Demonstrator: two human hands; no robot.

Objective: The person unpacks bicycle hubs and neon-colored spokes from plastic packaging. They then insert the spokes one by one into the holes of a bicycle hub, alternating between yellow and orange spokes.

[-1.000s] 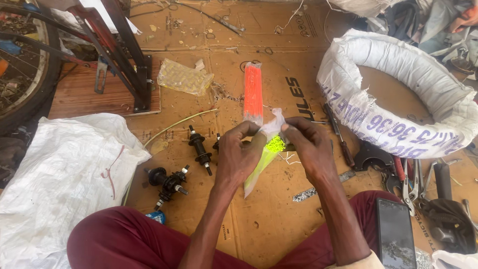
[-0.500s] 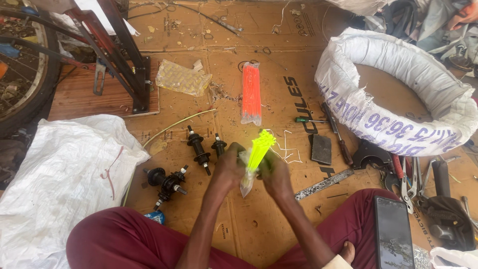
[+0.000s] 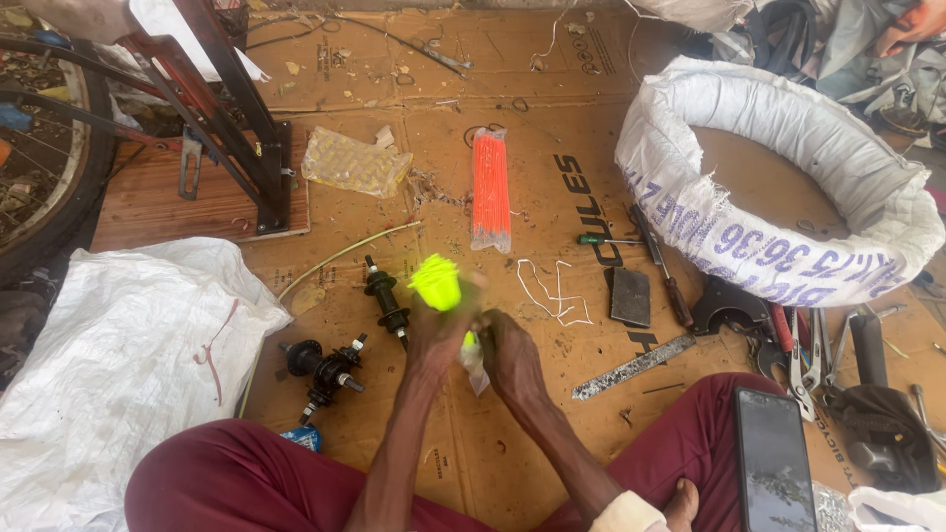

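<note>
We see both hands meeting over the cardboard floor (image 3: 512, 108), just in front of the person's crossed legs in maroon trousers (image 3: 217, 483). The left hand (image 3: 434, 340) has its fingers closed round a bundle of neon-yellow sticks (image 3: 436, 281), whose ends stick up above the fist toward the camera. The right hand (image 3: 509, 355) sits just beside it, fingers pinched on the clear plastic wrapper (image 3: 475, 366) that hangs at the lower end of the bundle — how tightly it pinches we cannot tell.

Just left of the hands lie two black wheel hubs: one hub (image 3: 386, 296) close to the left wrist, the other hub (image 3: 323, 369) nearer the left knee. Beyond the hands a packet of orange sticks (image 3: 490, 189) lies flat, and a loose white string (image 3: 550, 291) curls to the right of the yellow bundle.

Farther right we note a dark flat block (image 3: 631, 296), a screwdriver (image 3: 603, 239), a metal file (image 3: 636, 366) and a tyre wrapped in white printed plastic (image 3: 778, 177). A phone (image 3: 774, 463) rests on the right thigh — a white sack (image 3: 118, 345) spreads out at the left.
</note>
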